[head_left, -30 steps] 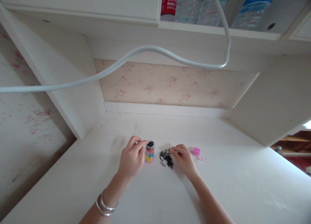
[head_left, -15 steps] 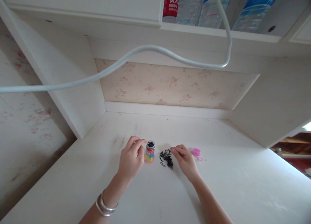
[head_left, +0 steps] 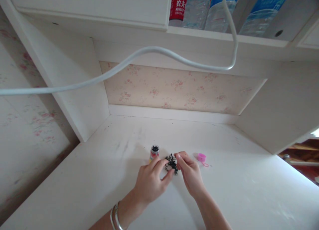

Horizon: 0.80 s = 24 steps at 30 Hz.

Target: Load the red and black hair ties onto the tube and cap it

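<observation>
A small clear jar [head_left: 154, 152] with coloured bands inside and black ones on top stands on the white desk [head_left: 104, 176]. Just right of it lies a little heap of black elastic bands [head_left: 171, 163]. My left hand [head_left: 152, 180], with silver bangles at the wrist, reaches into the heap from the left, its fingers curled and pinching at the bands. On the heap's right side my right hand [head_left: 189, 172] pinches the bands with thumb and forefinger. A pink lid [head_left: 201, 157] lies to the right of that hand.
White side panels wall in the desk on the left and right, with floral wallpaper at the back. Water bottles [head_left: 199, 7] stand on the shelf above. A white cable [head_left: 139, 54] hangs across the view.
My left hand has left the jar's mouth and moved right and nearer to the heap of black bands. The right hand has shifted slightly toward me, still at the heap.
</observation>
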Tool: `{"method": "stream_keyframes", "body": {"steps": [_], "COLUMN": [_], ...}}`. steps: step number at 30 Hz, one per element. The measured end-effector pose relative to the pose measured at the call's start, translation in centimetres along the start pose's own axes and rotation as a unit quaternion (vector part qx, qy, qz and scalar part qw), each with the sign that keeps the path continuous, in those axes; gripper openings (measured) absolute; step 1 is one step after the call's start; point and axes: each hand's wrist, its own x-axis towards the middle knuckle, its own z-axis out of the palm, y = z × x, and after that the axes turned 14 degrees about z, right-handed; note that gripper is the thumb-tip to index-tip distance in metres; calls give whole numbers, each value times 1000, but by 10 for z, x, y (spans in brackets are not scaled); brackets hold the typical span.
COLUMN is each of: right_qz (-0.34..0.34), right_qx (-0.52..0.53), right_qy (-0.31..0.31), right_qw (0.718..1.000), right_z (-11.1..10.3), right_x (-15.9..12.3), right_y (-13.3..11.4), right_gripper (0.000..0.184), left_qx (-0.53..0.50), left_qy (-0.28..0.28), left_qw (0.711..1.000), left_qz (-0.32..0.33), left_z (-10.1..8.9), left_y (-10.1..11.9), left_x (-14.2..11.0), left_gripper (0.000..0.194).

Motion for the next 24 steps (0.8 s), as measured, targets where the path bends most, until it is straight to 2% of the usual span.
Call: {"method": "stream_keyframes", "body": {"steps": [5,10,13,17,21,24], "right_qz": [21,18,12,-22,-83,-131], "right_qx": [64,60,48,18,-52,-93], "right_qy": [-58,-71,-61,-12,28,35], "right_qw": [996,995,997,1000,995,986], "right_z": [12,13,8,6,16,30], "right_x": [-13,-12,-9,-6,-4,4], "right_y": [-6,-8,-9,-18,-31,-36], "right_gripper": [30,29,29,27,25,23], "left_qx": [20,-8,-21,-47,-65,-50], "left_qy": [-7,-8,32,100,208,244], "left_qw": [1000,1000,999,993,972,958], "left_qz": [-10,-1,-19,-32,-83,-141], "left_z": [5,2,1,-7,-24,-34], "left_y": [-3,-6,-7,-10,-23,-36], "left_x": [-2,-2,-1,2,10,15], "left_gripper": [19,16,13,8,8,14]}}
